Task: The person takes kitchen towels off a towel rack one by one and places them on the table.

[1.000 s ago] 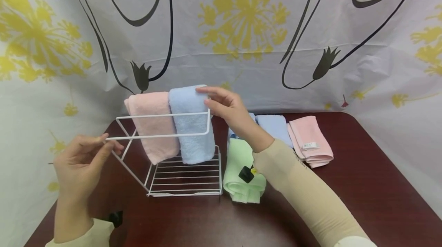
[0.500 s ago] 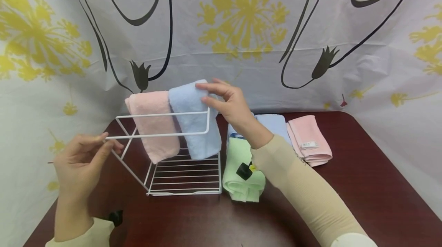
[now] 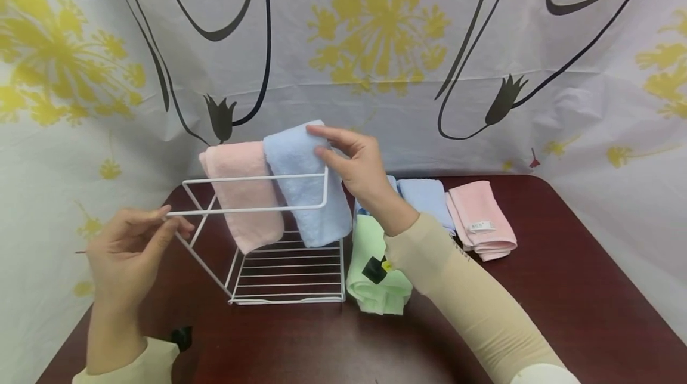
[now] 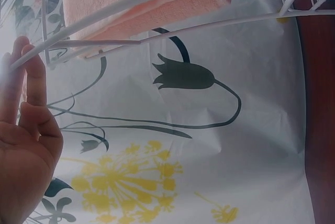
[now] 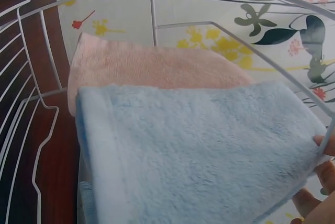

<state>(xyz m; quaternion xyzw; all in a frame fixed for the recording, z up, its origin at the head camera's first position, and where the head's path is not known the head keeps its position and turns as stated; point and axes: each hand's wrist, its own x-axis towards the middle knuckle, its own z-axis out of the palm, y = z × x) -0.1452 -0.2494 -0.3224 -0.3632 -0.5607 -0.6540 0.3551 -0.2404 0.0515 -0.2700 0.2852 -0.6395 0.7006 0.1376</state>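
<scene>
From where I stand, the blue towel (image 3: 311,193) hangs askew at the right end of the white wire rack (image 3: 252,210), beside the pink towel (image 3: 244,193). The two adjoin near the top and part lower down. The right hand (image 3: 356,163) has its thumb and index finger clamped on the blue towel's upper right edge. The left hand (image 3: 131,247) pinches the near left corner of the rack with thumb and fingers. The rack's base rests on the surface (image 3: 553,265).

Likely faults and causes:

1. Slippage. The blue towel is held at one edge only and slants; an early release could let it slide off. The support beneath the cloth is hidden, so its seating cannot be confirmed.

2. Displacement. A leftward drag on the blue towel could bunch or shift the pink one.

3. Tipping. The rack appears light; a snagged wire combined with a slack left grip could pull it over.

4. Contact. An overlong rightward pull could shift the rack against the green towel (image 3: 378,297) just beside its base.
</scene>
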